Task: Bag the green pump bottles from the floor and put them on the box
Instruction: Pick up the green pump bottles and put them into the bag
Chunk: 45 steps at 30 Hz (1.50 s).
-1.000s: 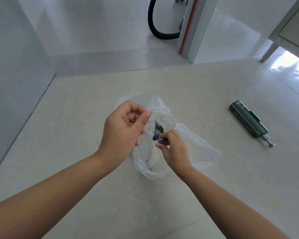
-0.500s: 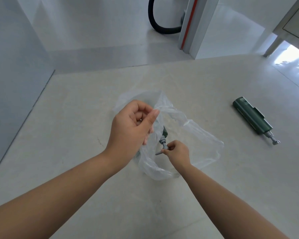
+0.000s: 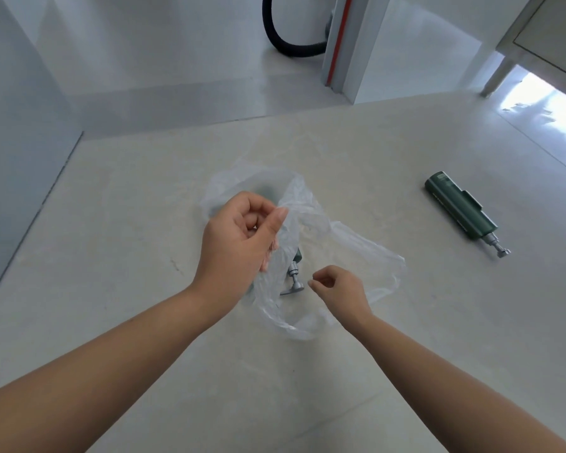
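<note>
My left hand (image 3: 239, 237) pinches the rim of a clear plastic bag (image 3: 356, 253) and holds it up over the floor. Inside the bag hangs a green pump bottle (image 3: 293, 276); only its grey pump head and a sliver of green show, the rest is behind my left hand and the crumpled plastic. My right hand (image 3: 339, 287) hovers just right of the pump head, fingers loosely curled, holding nothing. A second green pump bottle (image 3: 459, 210) lies on the floor to the right, pump end pointing toward me.
The pale tiled floor (image 3: 144, 322) meets a grey wall (image 3: 13, 158) on the left. A black hose (image 3: 285, 44) curls by a white post with a red stripe (image 3: 339, 37) at the back. A cabinet leg (image 3: 495, 76) stands far right.
My right hand has let go of the pump head and drawn back a little to the right. The bottle has slid deeper into the bag. My left hand keeps its hold.
</note>
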Each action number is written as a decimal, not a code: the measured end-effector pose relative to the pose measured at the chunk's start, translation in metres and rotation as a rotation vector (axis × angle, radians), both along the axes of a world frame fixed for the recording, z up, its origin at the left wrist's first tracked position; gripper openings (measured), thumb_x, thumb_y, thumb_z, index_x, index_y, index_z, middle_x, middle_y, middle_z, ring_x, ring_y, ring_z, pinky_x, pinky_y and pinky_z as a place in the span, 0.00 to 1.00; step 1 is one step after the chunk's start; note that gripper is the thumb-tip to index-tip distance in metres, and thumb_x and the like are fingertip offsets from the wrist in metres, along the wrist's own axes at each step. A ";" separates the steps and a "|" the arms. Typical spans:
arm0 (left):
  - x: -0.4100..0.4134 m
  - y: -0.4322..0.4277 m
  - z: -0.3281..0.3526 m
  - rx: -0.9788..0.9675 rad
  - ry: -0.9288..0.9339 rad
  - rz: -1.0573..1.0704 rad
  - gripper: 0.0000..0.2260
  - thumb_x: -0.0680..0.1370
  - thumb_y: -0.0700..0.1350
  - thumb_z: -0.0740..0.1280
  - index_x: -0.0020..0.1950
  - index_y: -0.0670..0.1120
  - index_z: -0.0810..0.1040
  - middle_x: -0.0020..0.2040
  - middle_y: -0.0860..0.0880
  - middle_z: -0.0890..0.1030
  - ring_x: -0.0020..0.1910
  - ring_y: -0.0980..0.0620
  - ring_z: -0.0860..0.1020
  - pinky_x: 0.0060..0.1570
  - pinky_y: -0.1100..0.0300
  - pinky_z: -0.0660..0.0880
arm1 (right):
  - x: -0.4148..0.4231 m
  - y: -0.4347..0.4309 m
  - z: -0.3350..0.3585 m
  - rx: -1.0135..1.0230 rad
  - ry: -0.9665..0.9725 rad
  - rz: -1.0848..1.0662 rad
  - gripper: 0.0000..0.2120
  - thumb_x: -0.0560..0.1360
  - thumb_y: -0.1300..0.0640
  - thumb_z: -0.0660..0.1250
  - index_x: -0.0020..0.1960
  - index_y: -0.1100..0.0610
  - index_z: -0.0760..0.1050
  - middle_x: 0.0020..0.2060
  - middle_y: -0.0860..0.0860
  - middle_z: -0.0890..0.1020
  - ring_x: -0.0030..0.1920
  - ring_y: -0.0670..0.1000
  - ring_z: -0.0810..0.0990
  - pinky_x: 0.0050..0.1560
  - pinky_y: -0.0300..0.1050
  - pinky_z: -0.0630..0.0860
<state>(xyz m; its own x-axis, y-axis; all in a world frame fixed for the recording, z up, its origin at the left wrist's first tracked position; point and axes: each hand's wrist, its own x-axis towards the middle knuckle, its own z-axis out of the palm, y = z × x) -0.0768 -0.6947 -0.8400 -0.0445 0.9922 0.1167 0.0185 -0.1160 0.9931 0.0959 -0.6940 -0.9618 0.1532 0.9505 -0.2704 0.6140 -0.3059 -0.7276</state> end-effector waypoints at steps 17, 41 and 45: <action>0.042 0.002 0.048 -0.255 0.181 0.058 0.09 0.75 0.44 0.67 0.35 0.50 0.72 0.22 0.54 0.70 0.23 0.52 0.64 0.26 0.61 0.64 | 0.093 -0.052 0.127 0.320 -0.444 -0.004 0.10 0.70 0.56 0.68 0.47 0.61 0.80 0.41 0.55 0.84 0.44 0.57 0.81 0.43 0.42 0.75; 0.094 -0.035 0.461 -0.484 0.018 0.282 0.11 0.78 0.41 0.61 0.36 0.48 0.68 0.17 0.58 0.68 0.17 0.62 0.65 0.18 0.71 0.61 | 0.172 -0.170 0.584 0.268 -0.469 -0.344 0.18 0.71 0.50 0.60 0.50 0.61 0.80 0.45 0.56 0.84 0.46 0.57 0.82 0.53 0.50 0.75; 0.107 -0.061 0.520 -0.478 -0.098 0.264 0.11 0.79 0.42 0.61 0.36 0.47 0.67 0.17 0.58 0.66 0.16 0.61 0.63 0.17 0.71 0.58 | 0.195 -0.198 0.646 0.291 -0.459 -0.397 0.19 0.72 0.48 0.60 0.54 0.61 0.78 0.50 0.56 0.83 0.52 0.58 0.80 0.56 0.54 0.75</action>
<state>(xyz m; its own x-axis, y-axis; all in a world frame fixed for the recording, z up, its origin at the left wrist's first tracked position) 0.0302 -0.7554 -0.3203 -0.2873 0.8874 -0.3605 -0.1088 0.3437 0.9328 0.2910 -0.8919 -0.3160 0.5440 0.8228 0.1646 0.7625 -0.4029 -0.5062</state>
